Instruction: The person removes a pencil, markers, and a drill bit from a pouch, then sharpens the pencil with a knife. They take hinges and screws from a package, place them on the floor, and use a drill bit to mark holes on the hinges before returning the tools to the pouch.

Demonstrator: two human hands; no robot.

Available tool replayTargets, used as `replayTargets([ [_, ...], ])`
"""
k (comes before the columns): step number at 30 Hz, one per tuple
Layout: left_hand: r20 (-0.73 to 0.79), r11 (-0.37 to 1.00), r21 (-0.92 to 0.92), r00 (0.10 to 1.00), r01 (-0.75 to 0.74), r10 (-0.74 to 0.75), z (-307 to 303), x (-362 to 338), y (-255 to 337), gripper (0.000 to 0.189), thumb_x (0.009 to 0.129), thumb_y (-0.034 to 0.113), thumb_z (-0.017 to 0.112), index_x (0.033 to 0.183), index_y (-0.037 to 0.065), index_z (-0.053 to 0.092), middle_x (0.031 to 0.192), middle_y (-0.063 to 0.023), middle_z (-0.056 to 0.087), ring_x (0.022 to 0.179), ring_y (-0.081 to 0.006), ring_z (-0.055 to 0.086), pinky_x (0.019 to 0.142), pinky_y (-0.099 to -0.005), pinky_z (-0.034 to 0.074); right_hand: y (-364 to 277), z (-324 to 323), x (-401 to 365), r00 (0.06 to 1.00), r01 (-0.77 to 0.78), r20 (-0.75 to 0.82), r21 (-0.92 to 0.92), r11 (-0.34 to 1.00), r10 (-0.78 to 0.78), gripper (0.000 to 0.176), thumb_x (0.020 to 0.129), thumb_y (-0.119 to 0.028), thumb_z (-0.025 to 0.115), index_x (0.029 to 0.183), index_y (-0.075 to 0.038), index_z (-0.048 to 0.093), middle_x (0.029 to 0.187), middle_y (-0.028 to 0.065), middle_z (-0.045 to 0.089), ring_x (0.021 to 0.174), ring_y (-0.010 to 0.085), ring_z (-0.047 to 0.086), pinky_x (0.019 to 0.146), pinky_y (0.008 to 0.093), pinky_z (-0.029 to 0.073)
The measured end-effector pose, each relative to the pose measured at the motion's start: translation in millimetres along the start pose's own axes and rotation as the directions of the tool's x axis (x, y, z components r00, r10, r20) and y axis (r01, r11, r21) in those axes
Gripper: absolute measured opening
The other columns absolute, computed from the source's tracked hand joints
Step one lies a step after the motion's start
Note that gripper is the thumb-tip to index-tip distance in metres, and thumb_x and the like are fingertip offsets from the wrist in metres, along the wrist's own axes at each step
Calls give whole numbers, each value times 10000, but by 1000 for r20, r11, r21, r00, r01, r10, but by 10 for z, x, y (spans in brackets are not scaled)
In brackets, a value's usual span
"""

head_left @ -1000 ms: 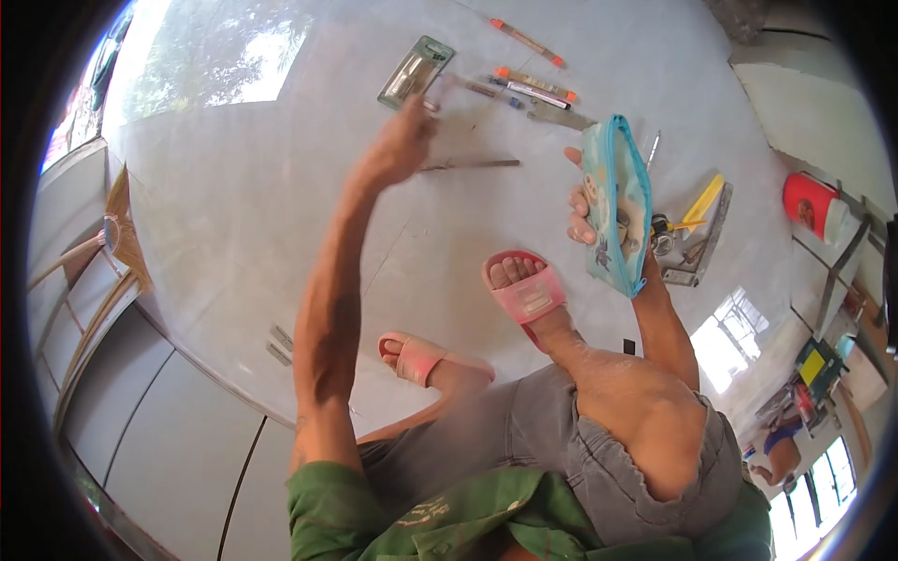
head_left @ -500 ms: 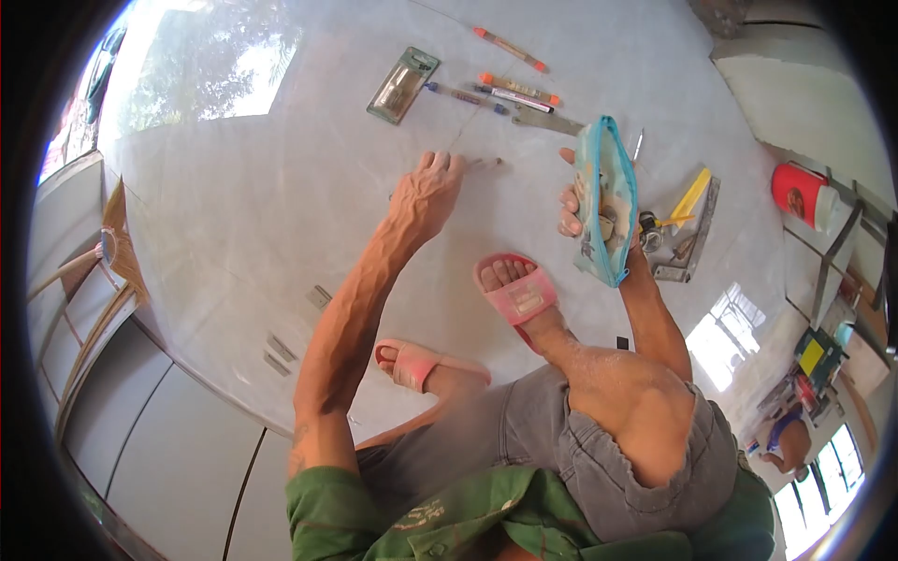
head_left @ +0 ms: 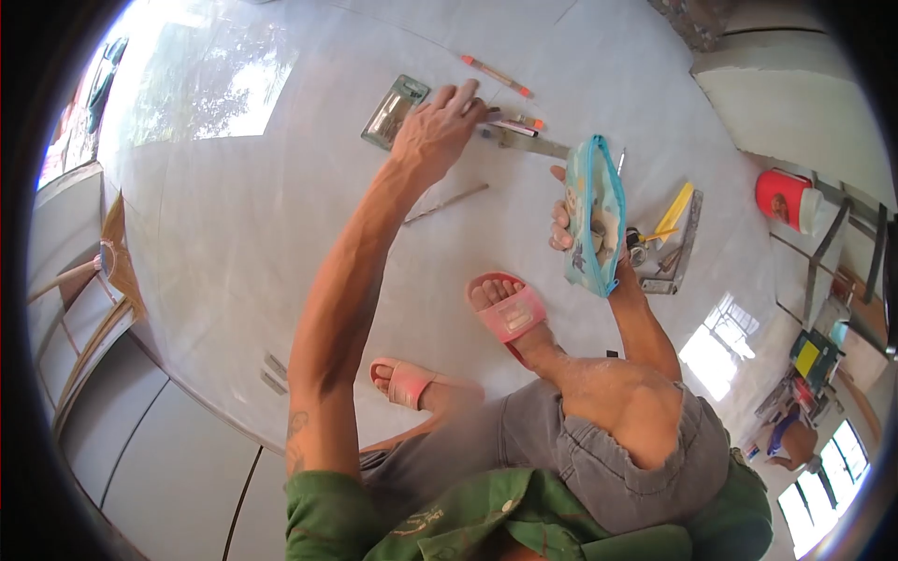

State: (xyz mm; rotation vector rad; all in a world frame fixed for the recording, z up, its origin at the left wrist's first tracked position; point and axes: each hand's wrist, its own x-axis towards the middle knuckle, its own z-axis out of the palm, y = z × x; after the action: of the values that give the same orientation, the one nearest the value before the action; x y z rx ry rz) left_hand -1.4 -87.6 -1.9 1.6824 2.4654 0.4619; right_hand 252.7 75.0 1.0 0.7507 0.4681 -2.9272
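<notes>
My left hand [head_left: 438, 131] is over the floor, fingers stretched and apart beside a clear plastic package [head_left: 396, 112]. It partly hides a group of markers, where an orange-capped marker [head_left: 533, 122] shows past the fingertips. A thin grey rod [head_left: 449, 202], like a drill bit, lies on the floor below this hand. Up by the right knee, my right hand [head_left: 561, 220] grips a light-blue zippered pouch [head_left: 580, 224]. The pouch is unzipped, with small items inside that I cannot make out. A flat metal blade [head_left: 533, 143] lies between the markers and the pouch.
Another orange marker [head_left: 496, 77] lies farther off. Right of the pouch are a yellow-handled tool [head_left: 673, 210] and a metal square [head_left: 690, 238]. A red jug [head_left: 784, 198] stands at the right, a broom [head_left: 117, 257] at the left. A person [head_left: 793, 439] is in the background.
My left hand has moved up toward the package and markers, away from the thin rod, which now lies fully visible on the floor. My right hand still holds the pouch.
</notes>
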Motion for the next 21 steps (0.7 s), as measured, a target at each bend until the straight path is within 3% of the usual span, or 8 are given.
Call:
replayTargets([
  [2,69,998,-3,995,-68,68,37,156,54,355,862,8,571,1207,87,546,1371,-56,487,1175,-248,541,822,-391,574,-20,8,10,1000,-15,-24,-27,1000,15,914,892,-759,464,1520,-105,346,892,142,635,635,254,611,610,366,457],
  [6,247,998,-56,969,-17,31,109,356,125,351,843,-5,587,1178,97,565,1315,-26,526,1168,-232,544,829,-367,575,-72,-3,7,999,-2,-34,-19,1000,2,892,907,-748,448,1518,-105,350,880,140,626,638,254,603,600,361,441],
  [8,302,1000,-28,953,1,8,226,419,73,341,839,-3,596,1164,100,576,1275,-17,553,1168,-231,544,840,-369,570,-98,38,-38,999,20,-31,-45,999,-22,756,970,-538,495,1540,-88,286,905,115,605,652,210,590,628,336,441],
  [9,288,998,-50,958,30,-14,234,420,82,326,842,6,601,1155,99,585,1243,-22,569,1161,-238,551,847,-377,564,-112,57,-51,999,32,-28,-59,998,-34,706,1001,-433,519,1552,-80,254,918,102,595,659,188,583,641,323,442],
  [14,258,979,-140,960,150,-110,173,453,40,240,887,84,580,1119,94,640,1085,-69,642,1118,-263,596,844,-412,560,-165,3,-88,999,51,-3,-31,998,-51,704,994,-402,550,1549,-82,259,921,98,598,665,177,581,647,322,441],
  [17,194,992,-93,979,80,-61,99,423,-235,255,876,53,564,1117,86,642,1061,-102,654,1102,-294,604,853,-440,548,-175,-39,-86,997,69,-18,-52,996,-69,717,988,-410,560,1551,-87,255,924,92,602,662,174,580,647,320,434],
  [20,344,994,-72,937,84,-54,-121,279,-236,259,870,33,554,1112,72,639,1090,-121,642,1115,-305,592,856,-441,545,-133,-17,-116,998,70,1,-74,995,-70,723,988,-414,558,1556,-94,246,920,85,607,656,168,579,645,317,422],
  [21,268,990,-93,961,102,-74,-118,261,-230,243,867,34,564,1099,59,634,1080,-123,639,1103,-311,592,856,-441,540,-147,-27,-80,997,79,25,-82,993,-78,722,989,-414,555,1558,-97,242,918,82,609,654,166,578,644,316,418],
])
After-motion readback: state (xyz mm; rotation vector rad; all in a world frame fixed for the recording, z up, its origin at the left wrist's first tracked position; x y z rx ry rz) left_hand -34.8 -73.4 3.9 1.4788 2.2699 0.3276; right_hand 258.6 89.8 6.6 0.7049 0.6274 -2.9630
